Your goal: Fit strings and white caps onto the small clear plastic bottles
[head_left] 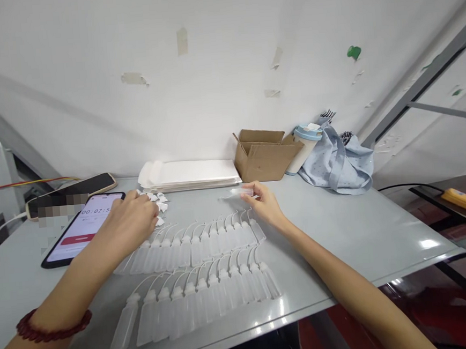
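Note:
Between the fingers of my right hand [262, 203] is a small translucent squeeze bottle [240, 191] with a thin curved spout, held on its side above the table. My left hand [134, 220] is closed, fingers curled down at a small pile of white caps [160, 204]; its fingertips are hidden. Two rows of similar bottles lie side by side in front of me, their spouts pointing away: a far row [206, 246] and a near row [202, 300]. One bottle [125, 324] lies slightly apart at the left end of the near row.
A phone [71, 238] showing a timer lies by my left forearm, with another phone [71, 195] behind it on a white cable. Along the wall are flat white boxes [192, 173], an open cardboard box [266, 161], a lidded cup [303, 150] and a light-blue cloth bag [337, 163].

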`<control>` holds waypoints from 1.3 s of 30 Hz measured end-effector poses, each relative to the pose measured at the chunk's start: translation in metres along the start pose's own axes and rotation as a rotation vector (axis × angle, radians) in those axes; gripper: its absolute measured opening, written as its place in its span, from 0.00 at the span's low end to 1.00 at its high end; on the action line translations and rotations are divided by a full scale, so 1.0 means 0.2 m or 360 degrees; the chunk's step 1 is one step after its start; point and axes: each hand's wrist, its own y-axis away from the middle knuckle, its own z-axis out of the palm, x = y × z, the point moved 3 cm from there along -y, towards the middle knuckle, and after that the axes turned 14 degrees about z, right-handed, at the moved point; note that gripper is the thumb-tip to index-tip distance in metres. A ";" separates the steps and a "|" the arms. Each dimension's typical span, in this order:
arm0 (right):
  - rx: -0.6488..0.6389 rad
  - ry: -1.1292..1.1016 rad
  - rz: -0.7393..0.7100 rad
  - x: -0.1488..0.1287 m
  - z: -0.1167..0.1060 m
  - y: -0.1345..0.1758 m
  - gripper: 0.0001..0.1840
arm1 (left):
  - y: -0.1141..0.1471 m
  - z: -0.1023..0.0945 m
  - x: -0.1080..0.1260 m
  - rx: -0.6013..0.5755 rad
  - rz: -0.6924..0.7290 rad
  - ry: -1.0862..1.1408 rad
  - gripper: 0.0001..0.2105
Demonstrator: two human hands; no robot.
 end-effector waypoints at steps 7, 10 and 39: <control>0.0004 0.0280 -0.0054 0.10 0.01 -0.07 0.14 | -0.02 0.04 0.04 -0.0089 -0.0046 0.0106 0.11; -0.0054 0.0386 -0.0093 0.11 0.01 -0.08 0.14 | -0.03 0.05 0.04 -0.0056 -0.0021 0.0118 0.14; -0.0761 0.1081 0.0064 -0.09 -0.13 0.08 0.13 | -0.08 -0.17 0.34 0.0664 0.0418 0.0592 0.05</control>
